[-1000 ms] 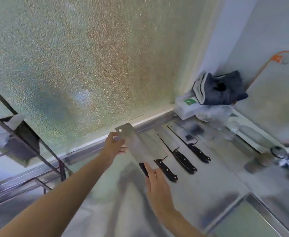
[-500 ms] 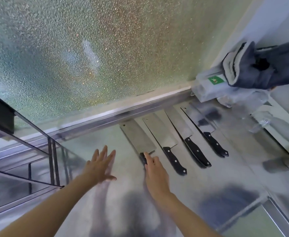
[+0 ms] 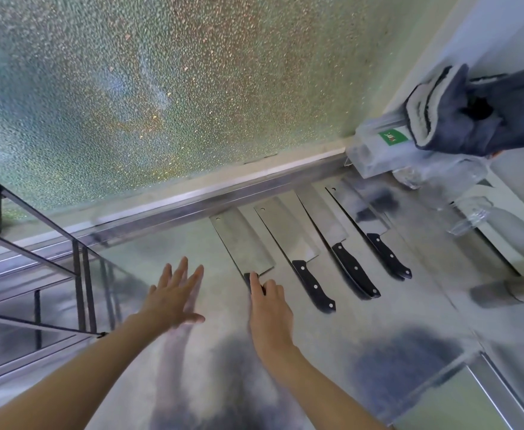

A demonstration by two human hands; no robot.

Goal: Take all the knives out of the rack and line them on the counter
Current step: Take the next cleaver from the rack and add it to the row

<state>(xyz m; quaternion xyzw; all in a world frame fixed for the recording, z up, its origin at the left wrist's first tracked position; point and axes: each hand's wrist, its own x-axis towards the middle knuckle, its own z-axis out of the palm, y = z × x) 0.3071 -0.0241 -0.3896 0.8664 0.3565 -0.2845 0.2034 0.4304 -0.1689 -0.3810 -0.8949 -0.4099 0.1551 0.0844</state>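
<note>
Four black-handled knives lie side by side on the steel counter [image 3: 388, 330], blades pointing to the window. The leftmost is a broad cleaver [image 3: 242, 243]. My right hand [image 3: 270, 308] lies over its handle, fingers on top, so most of the handle is hidden. To its right are a second cleaver [image 3: 285, 234], a narrower knife [image 3: 326, 223] and a fourth knife [image 3: 361, 214]. My left hand [image 3: 174, 293] hovers open just left of the cleaver, fingers spread, holding nothing. The metal rack [image 3: 80, 274] stands at the far left, and I see no knives in its visible part.
Frosted glass rises behind the counter. At the back right a grey towel [image 3: 471, 113] lies on a clear plastic box [image 3: 375, 156], with an overturned glass [image 3: 471, 218] below it. A sink rim [image 3: 487, 367] runs along the lower right.
A second ago both hands held the cleaver up, the left on its blade. Now it lies flat beside the other knives, and my left hand has let go and drawn back left.
</note>
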